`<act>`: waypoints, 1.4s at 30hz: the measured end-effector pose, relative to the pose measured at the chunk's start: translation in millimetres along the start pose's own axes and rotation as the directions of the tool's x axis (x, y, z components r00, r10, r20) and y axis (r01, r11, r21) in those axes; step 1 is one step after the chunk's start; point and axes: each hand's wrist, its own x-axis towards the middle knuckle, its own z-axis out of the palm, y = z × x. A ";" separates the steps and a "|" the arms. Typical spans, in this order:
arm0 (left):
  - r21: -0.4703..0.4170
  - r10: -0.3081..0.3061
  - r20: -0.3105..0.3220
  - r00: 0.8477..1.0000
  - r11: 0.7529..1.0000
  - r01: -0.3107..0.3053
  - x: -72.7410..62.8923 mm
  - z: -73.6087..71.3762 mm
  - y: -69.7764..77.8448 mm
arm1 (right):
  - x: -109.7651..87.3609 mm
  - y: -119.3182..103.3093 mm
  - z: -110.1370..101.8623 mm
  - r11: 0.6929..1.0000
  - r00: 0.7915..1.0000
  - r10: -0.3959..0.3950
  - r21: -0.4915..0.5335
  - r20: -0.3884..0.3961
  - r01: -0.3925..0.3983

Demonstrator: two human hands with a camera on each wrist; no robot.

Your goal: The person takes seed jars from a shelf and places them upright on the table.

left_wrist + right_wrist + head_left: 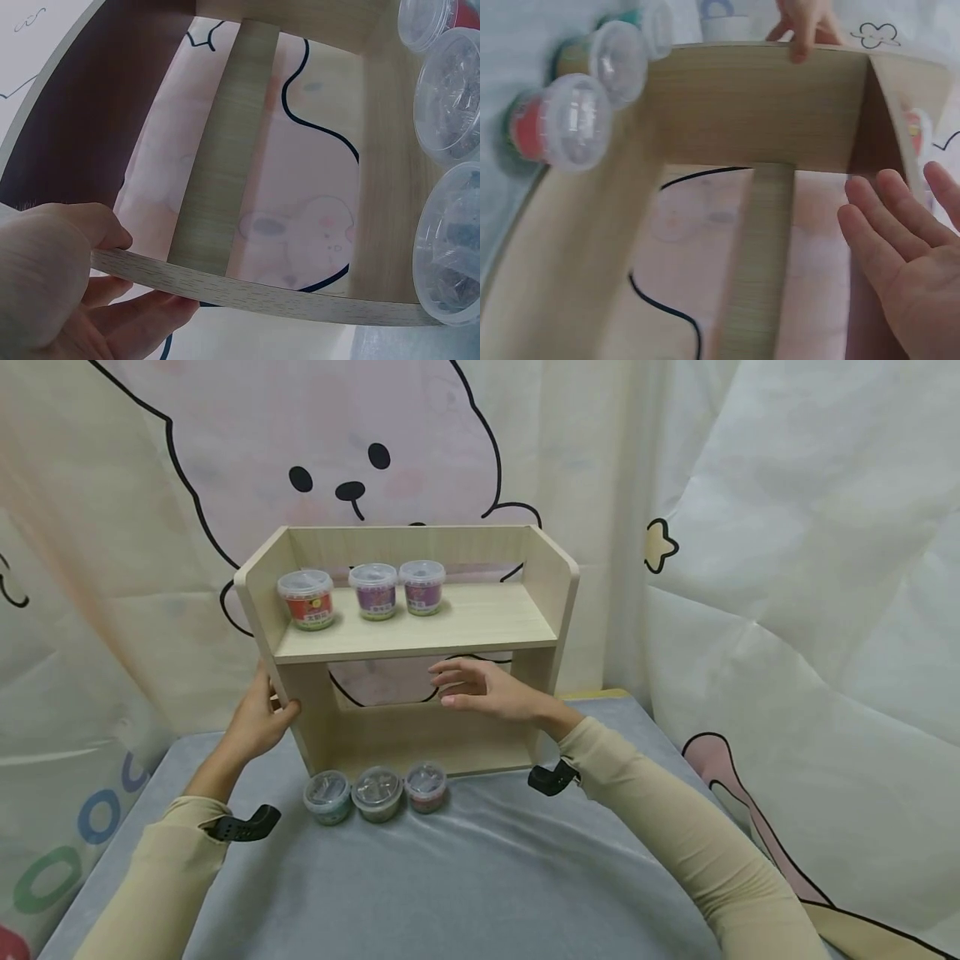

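A light wooden two-tier shelf (480, 622) stands on the cloth. My left hand (258, 720) grips its left side panel, thumb on one face and fingers on the other, as the left wrist view also shows. In front of the lower opening my right hand (487, 689) hovers with its fingers extended, holding nothing. On the upper board sit a red-labelled lidded tub (308, 602) and two purple-labelled tubs, one in the middle (375, 593) and one to its right (423, 589). Three more clear-lidded tubs (378, 793) stand in a row before the shelf's lower left front.
A grey-blue cloth (465, 877) covers the table. Behind the shelf hangs a pale curtain (585, 468) with cartoon drawings, and it continues along both sides. A yellow edge (600, 694) shows at the table's back right.
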 end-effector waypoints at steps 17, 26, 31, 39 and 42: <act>0.001 0.035 0.006 0.999 0.999 -0.035 0.6 0.7 -1.8 | 46.2 -26.7 -36.3 0.988 0.935 0.049 0.157 -0.351 0.008; 0.009 0.008 0.017 1.000 1.000 -0.008 -0.3 -0.8 -1.9 | 78.6 -21.1 -45.7 0.981 0.858 0.169 0.171 -0.485 -0.096; 0.002 0.020 0.013 1.000 1.000 -0.020 -0.5 1.2 -2.0 | 95.3 -16.9 -47.5 0.974 0.841 0.208 0.188 -0.499 -0.128; 0.004 0.016 0.028 0.999 1.000 -0.016 -0.5 1.8 -3.5 | 109.5 -12.4 -49.8 0.963 0.835 0.264 0.185 -0.482 -0.197; -0.003 0.025 0.016 1.000 1.000 -0.025 0.2 0.1 -5.5 | 113.3 -12.2 -48.5 0.966 0.842 0.254 0.158 -0.476 -0.203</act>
